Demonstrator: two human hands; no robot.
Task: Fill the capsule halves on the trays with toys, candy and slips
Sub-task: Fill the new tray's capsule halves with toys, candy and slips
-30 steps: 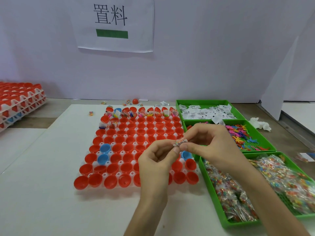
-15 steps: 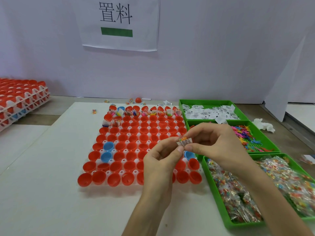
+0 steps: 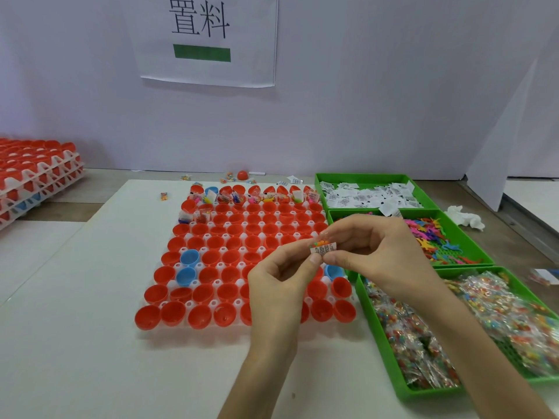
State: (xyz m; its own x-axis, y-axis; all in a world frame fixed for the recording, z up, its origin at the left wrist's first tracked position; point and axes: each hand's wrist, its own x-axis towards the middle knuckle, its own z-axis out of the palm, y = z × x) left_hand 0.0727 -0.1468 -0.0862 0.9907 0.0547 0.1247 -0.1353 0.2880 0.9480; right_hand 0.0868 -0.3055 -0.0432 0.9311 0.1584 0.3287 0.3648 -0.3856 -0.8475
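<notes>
Grip: left hand [image 3: 281, 285] and right hand [image 3: 378, 252] pinch 1 slip [image 3: 323, 251] above the capsule tray [image 3: 216, 281], near its right edge.

You are working at a beige bench [image 3: 99, 184] that is carrying a white board [image 3: 75, 328]. A capsule tray [image 3: 216, 281] is sitting on the board, just beside 3 green bins [image 3: 379, 337]. A tray stack [image 3: 39, 176] is resting far left, and a crumpled tissue [image 3: 465, 219] is lying on the bench at right.

Red capsule halves [image 3: 208, 316] sit open side up in rows on white tray [image 3: 213, 303], with few blue halves [image 3: 189, 257] among them. Far row and two behind-left cups already filled. Slips [image 3: 363, 198], toys [image 3: 429, 234] and candy packets [image 3: 423, 343] lie in green bins [image 3: 363, 176] right of tray. One slip [image 3: 323, 251] with candy packet [image 3: 323, 242] pinched between left hand [image 3: 281, 285] and right hand [image 3: 378, 252].
</notes>
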